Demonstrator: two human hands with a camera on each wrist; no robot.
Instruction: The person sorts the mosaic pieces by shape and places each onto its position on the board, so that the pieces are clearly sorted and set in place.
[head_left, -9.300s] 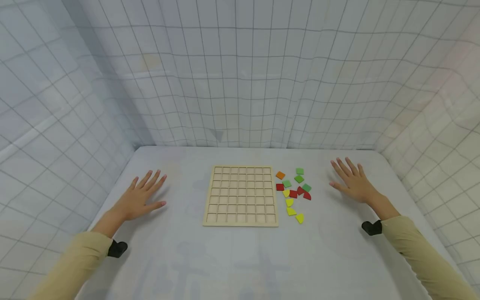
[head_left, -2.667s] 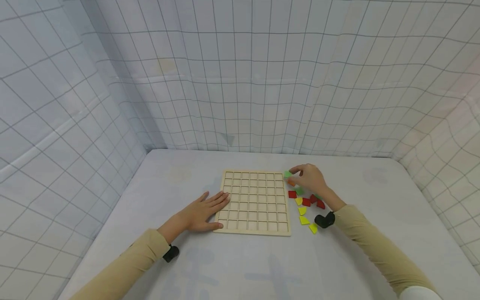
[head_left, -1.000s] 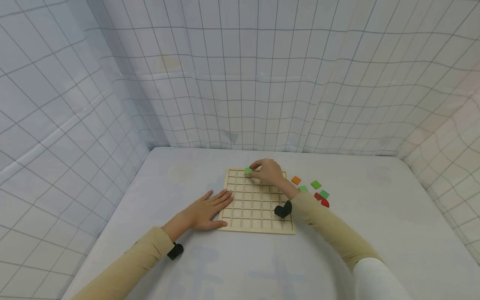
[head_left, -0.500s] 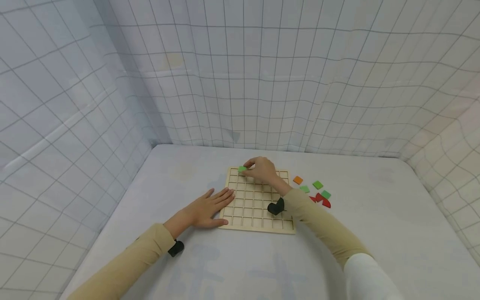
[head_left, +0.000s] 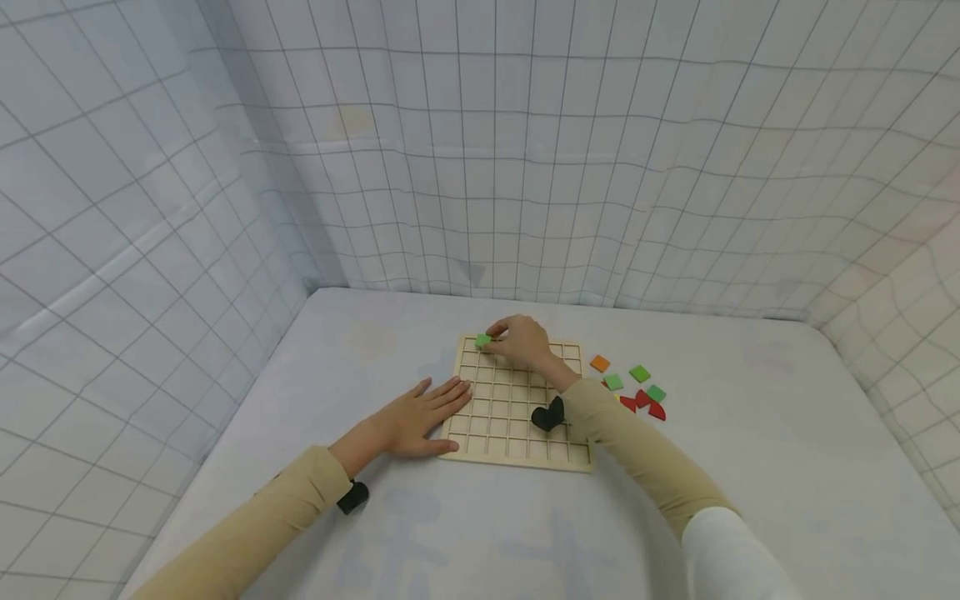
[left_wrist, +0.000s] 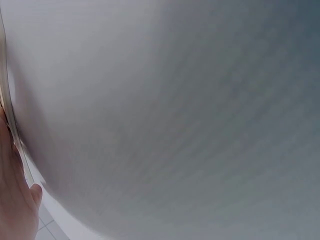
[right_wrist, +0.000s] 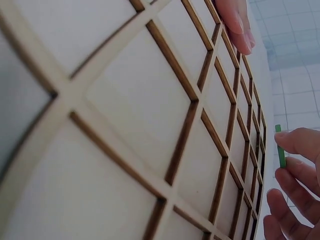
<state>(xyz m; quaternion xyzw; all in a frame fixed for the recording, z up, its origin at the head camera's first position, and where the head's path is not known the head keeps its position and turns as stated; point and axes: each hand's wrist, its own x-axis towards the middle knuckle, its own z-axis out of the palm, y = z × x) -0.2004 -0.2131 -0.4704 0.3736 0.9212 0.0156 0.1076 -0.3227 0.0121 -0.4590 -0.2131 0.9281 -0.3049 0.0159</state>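
A pale wooden grid board [head_left: 517, 463] with raised dividers lies on the white table. My left hand [head_left: 412, 421] rests flat with fingers spread over the board's left edge; the left wrist view catches only part of this hand [left_wrist: 17, 200]. Over the far-left cells, my right hand [head_left: 521, 342] pinches a light green square tile [head_left: 483, 341] between thumb and fingertips. Seen edge-on in the right wrist view, the green tile [right_wrist: 281, 146] stands between thumb and finger of the right hand [right_wrist: 300, 185], near the board's far cells.
Right of the board lie loose flat tiles: an orange square [head_left: 600, 363], green ones such as a square [head_left: 640, 374], and red curved pieces [head_left: 656, 410]. The right forearm [head_left: 637, 442] hides part of that group. Gridded white cloth walls [head_left: 510, 167] surround the table.
My left hand went from the table onto the board's left edge. The right hand took a green tile from the right-hand group and carried it left over the board's far row.
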